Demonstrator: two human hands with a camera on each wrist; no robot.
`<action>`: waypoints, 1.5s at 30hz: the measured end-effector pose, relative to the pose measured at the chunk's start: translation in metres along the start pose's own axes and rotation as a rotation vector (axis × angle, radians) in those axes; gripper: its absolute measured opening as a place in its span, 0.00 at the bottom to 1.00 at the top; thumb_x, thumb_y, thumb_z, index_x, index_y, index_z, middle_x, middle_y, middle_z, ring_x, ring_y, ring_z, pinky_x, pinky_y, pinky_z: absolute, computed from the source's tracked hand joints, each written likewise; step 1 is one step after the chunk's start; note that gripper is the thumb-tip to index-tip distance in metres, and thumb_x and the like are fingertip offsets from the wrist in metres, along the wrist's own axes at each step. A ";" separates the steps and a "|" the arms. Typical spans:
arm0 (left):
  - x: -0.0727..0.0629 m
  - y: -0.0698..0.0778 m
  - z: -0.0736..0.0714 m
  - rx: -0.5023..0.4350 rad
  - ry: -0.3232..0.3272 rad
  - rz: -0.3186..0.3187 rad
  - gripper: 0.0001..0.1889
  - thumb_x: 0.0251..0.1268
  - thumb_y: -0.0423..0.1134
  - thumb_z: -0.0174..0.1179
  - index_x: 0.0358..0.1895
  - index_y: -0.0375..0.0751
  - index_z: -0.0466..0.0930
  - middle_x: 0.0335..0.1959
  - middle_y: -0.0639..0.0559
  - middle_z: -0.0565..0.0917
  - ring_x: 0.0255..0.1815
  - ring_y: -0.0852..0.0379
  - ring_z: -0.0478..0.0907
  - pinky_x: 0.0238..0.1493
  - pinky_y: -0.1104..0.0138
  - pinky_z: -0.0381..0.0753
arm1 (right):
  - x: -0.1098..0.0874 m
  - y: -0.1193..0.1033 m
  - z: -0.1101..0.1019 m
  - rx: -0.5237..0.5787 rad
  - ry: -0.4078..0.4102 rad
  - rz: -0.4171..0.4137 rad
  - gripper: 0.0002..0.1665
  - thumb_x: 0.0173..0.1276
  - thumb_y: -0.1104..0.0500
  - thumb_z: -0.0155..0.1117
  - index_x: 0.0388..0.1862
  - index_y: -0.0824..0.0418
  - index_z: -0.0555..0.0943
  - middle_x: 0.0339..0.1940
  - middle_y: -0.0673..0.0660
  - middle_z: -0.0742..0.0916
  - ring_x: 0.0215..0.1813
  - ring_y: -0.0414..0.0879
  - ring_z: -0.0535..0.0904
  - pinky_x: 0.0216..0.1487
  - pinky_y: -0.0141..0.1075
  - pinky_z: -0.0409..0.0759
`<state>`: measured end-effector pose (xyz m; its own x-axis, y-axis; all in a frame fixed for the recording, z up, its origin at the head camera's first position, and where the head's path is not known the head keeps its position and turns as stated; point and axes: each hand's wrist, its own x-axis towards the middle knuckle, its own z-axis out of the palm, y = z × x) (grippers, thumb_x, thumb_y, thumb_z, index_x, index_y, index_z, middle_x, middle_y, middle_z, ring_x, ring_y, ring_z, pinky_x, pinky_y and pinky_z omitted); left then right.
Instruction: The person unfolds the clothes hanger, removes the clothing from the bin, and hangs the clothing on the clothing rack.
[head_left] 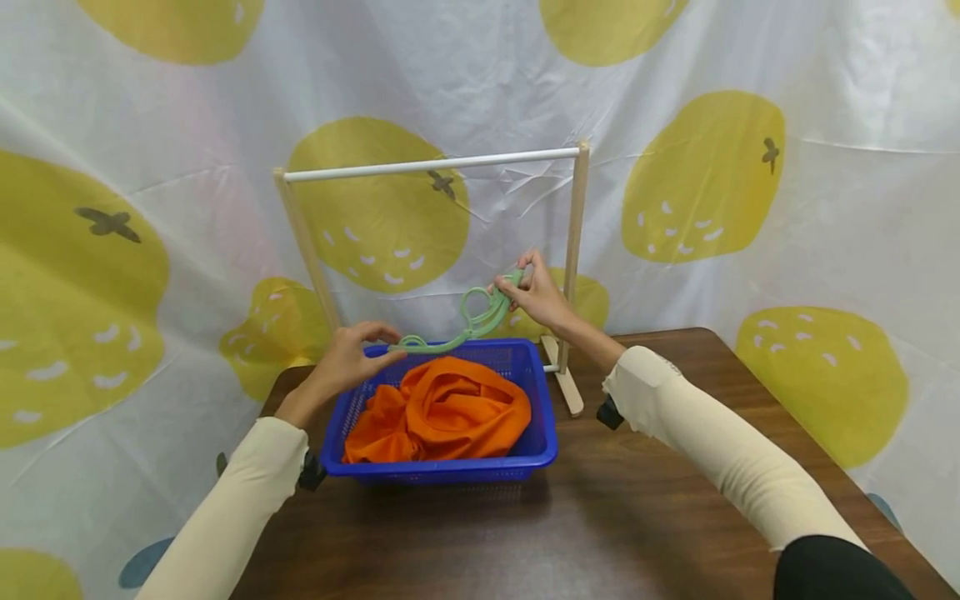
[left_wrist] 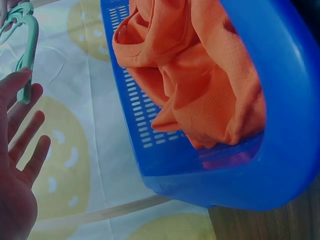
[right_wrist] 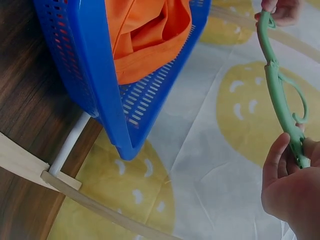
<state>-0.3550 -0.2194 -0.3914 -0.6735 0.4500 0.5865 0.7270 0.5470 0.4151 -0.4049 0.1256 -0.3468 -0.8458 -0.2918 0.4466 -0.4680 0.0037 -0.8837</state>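
Observation:
A light green plastic folding clothes hanger [head_left: 450, 344], with curled loops along it, is held in the air over the back of a blue basket [head_left: 442, 468]. My left hand [head_left: 348, 358] pinches its lower left end between thumb and index finger, the other fingers spread apart in the left wrist view. Higher up on the right, my right hand [head_left: 542, 296] grips the opposite end with thumb and fingertips, so the hanger slants upward to the right. Crumpled orange fabric [head_left: 468, 408] lies in the basket below both hands.
Behind the basket stands a rack with wooden posts [head_left: 576, 217] and a white top rod [head_left: 435, 165]; its right foot [head_left: 567, 392] rests on the brown wooden table [head_left: 637, 500]. A white curtain [head_left: 517, 92] with yellow fruit prints hangs around the table.

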 end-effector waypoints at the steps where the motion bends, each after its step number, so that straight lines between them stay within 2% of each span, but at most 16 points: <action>1: 0.000 0.000 0.001 -0.007 -0.002 -0.008 0.16 0.59 0.37 0.78 0.50 0.39 0.88 0.44 0.44 0.91 0.46 0.44 0.88 0.53 0.45 0.85 | 0.000 0.000 0.000 0.001 0.004 0.002 0.18 0.81 0.66 0.57 0.45 0.60 0.55 0.48 0.76 0.87 0.27 0.42 0.87 0.29 0.34 0.83; 6: 0.003 0.004 0.003 -0.023 -0.011 -0.026 0.22 0.58 0.38 0.79 0.56 0.43 0.87 0.51 0.44 0.90 0.50 0.41 0.88 0.53 0.43 0.84 | 0.001 -0.001 0.005 0.016 0.018 0.020 0.19 0.80 0.66 0.58 0.45 0.60 0.55 0.50 0.78 0.85 0.29 0.41 0.87 0.30 0.31 0.83; 9: 0.006 0.008 0.004 -0.025 -0.019 -0.039 0.22 0.59 0.40 0.78 0.57 0.46 0.88 0.53 0.46 0.89 0.53 0.42 0.87 0.55 0.44 0.83 | 0.002 -0.002 0.007 0.039 0.015 0.021 0.19 0.80 0.66 0.58 0.44 0.59 0.55 0.50 0.78 0.85 0.31 0.41 0.88 0.31 0.32 0.83; 16: 0.008 0.014 0.004 -0.117 -0.009 -0.080 0.18 0.59 0.39 0.78 0.54 0.47 0.90 0.51 0.44 0.90 0.55 0.48 0.85 0.60 0.46 0.81 | 0.001 -0.002 0.007 0.049 0.025 0.023 0.19 0.80 0.65 0.58 0.44 0.57 0.55 0.51 0.78 0.85 0.32 0.40 0.88 0.36 0.39 0.85; 20: 0.008 0.016 0.004 -0.184 0.003 -0.120 0.16 0.59 0.37 0.78 0.52 0.46 0.90 0.50 0.42 0.90 0.53 0.49 0.85 0.59 0.46 0.80 | 0.001 -0.002 0.006 0.064 0.016 0.027 0.18 0.80 0.65 0.58 0.44 0.58 0.56 0.52 0.78 0.84 0.32 0.40 0.88 0.36 0.38 0.86; 24: 0.008 0.016 0.004 -0.209 0.015 -0.156 0.16 0.60 0.36 0.77 0.52 0.45 0.90 0.50 0.44 0.90 0.52 0.49 0.85 0.59 0.47 0.80 | -0.001 -0.004 0.003 0.063 0.013 0.046 0.18 0.80 0.64 0.59 0.44 0.58 0.56 0.53 0.75 0.86 0.33 0.42 0.88 0.38 0.36 0.85; 29: 0.008 0.017 0.002 -0.227 0.039 -0.174 0.16 0.62 0.36 0.76 0.53 0.45 0.89 0.51 0.42 0.89 0.56 0.47 0.84 0.63 0.44 0.76 | -0.006 -0.005 -0.003 -0.004 0.020 0.051 0.16 0.80 0.62 0.61 0.50 0.60 0.61 0.50 0.68 0.89 0.36 0.43 0.86 0.40 0.38 0.86; 31: 0.008 0.017 0.001 -0.238 0.048 -0.172 0.16 0.62 0.37 0.76 0.53 0.45 0.89 0.51 0.42 0.89 0.57 0.46 0.83 0.65 0.43 0.75 | -0.007 -0.004 -0.007 -0.049 0.000 0.028 0.15 0.80 0.63 0.60 0.56 0.64 0.65 0.50 0.69 0.88 0.38 0.42 0.85 0.42 0.41 0.86; 35: 0.008 0.017 0.000 -0.256 0.061 -0.157 0.16 0.63 0.36 0.75 0.53 0.44 0.89 0.50 0.40 0.89 0.56 0.46 0.83 0.66 0.43 0.73 | -0.009 0.001 -0.014 -0.147 -0.071 -0.021 0.20 0.81 0.64 0.57 0.68 0.68 0.75 0.57 0.70 0.85 0.40 0.43 0.85 0.42 0.44 0.87; 40: 0.008 0.015 -0.001 -0.271 0.078 -0.151 0.16 0.63 0.34 0.74 0.54 0.42 0.88 0.49 0.43 0.90 0.56 0.46 0.83 0.66 0.44 0.73 | -0.014 0.009 -0.022 -0.209 -0.133 -0.028 0.20 0.81 0.64 0.58 0.69 0.67 0.79 0.60 0.69 0.85 0.44 0.44 0.87 0.40 0.38 0.87; 45: 0.007 0.014 -0.003 -0.298 0.107 -0.159 0.17 0.64 0.31 0.73 0.56 0.39 0.87 0.51 0.43 0.89 0.58 0.43 0.83 0.66 0.45 0.73 | -0.018 0.014 -0.027 -0.221 -0.154 -0.018 0.23 0.76 0.66 0.65 0.69 0.67 0.79 0.64 0.68 0.84 0.47 0.46 0.87 0.40 0.34 0.85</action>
<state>-0.3491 -0.2105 -0.3798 -0.7751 0.2902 0.5613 0.6318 0.3669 0.6828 -0.4029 0.1563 -0.3633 -0.7957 -0.4358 0.4207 -0.5417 0.2010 -0.8162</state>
